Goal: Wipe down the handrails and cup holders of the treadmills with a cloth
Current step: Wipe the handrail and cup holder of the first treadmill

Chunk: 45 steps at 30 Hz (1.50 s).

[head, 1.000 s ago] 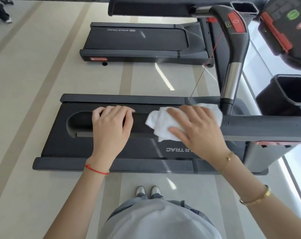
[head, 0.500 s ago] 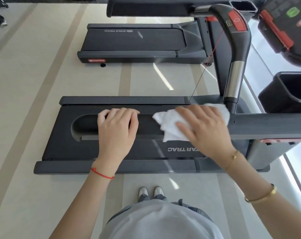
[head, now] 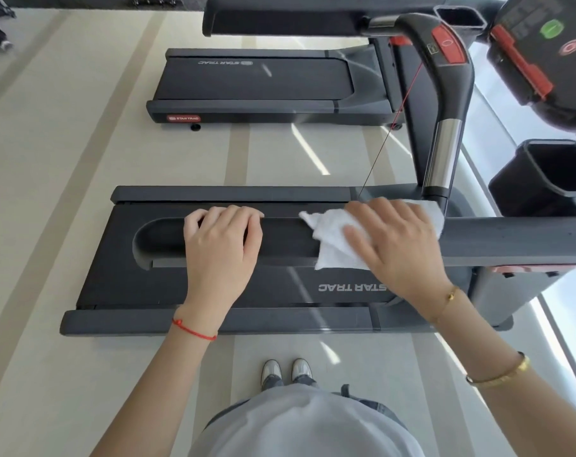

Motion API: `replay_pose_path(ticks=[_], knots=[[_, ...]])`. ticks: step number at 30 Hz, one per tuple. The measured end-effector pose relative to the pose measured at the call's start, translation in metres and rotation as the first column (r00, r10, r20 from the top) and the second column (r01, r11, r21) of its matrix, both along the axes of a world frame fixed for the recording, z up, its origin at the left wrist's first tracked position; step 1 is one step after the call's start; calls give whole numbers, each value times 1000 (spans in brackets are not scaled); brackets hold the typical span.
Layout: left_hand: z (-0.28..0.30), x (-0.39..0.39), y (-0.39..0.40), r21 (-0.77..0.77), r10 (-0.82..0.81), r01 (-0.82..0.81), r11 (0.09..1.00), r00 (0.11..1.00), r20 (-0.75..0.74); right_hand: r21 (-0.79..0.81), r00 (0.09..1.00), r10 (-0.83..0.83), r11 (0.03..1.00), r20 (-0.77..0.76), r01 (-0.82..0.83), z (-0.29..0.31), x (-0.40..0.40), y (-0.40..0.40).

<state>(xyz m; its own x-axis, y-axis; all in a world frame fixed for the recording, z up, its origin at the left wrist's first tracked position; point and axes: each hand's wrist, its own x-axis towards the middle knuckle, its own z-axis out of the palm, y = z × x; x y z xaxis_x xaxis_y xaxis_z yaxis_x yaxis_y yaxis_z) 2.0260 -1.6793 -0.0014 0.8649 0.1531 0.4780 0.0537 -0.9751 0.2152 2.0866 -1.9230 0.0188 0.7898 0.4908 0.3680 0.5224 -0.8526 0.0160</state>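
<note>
Sliding along the near handrail [head: 511,240] toward the console end, the right hand [head: 402,249] and its white cloth [head: 333,245] now sit a little further right than a second ago, and the left hand [head: 220,245] has followed along the same rail. The right hand lies flat, fingers straight and spread, pressing the cloth onto the rail top; the left hand curls over the rail, gripping it as a brace. To wipe well, I judge the palm should keep even pressure and let the cloth wrap the rail's front and back edges, not only the top. The stretch of rail to the right looks still to be covered, as does the black cup holder [head: 544,183] just beyond it.
</note>
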Motion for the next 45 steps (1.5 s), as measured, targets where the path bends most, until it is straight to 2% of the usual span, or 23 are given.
replay_pose_path(ticks=[3,7,10,13,16,20,23,25,27,30,34,38,45], knots=[[0,0,-1,4,5,-5,1000,1000,-7,18,996,-86,996,10,85,3,3,20],[0,0,-2,33,13,-13,999,1000,3,15,1000,21,1000,-18,-20,-6,-16,52],[-1,-1,0,21,6,-6,1000,1000,5,-28,995,101,995,3,-101,-6,-16,32],[0,-1,0,7,6,-6,1000,1000,2,2,999,-25,1000,26,25,-1,-3,-1],[1,0,-3,1,15,-15,1000,1000,-2,49,989,-141,989,34,140,2,-1,11],[0,0,-2,26,17,-17,1000,1000,1,16,999,48,999,-4,-48,-10,-26,57],[0,-1,-1,16,6,-6,1000,1000,-7,-10,991,137,991,0,-137,-12,-23,43],[1,-1,-1,-4,2,-2,1000,1000,-22,10,997,76,997,13,-76,-10,-16,20],[2,-1,-2,-22,9,-9,1000,1000,-27,52,995,-86,995,41,84,-6,-7,1],[4,-1,-5,-32,18,-20,999,999,-46,91,970,-227,972,88,219,-5,-8,10],[7,-1,-7,-41,5,-8,999,997,-77,72,994,-96,993,57,92,-17,-25,36],[11,-3,-19,-102,-50,44,994,997,-61,-8,1000,7,1000,19,-7,-17,-22,14],[14,12,-84,-139,-170,157,978,982,-85,28,986,-158,987,50,157,-16,-10,-65]])
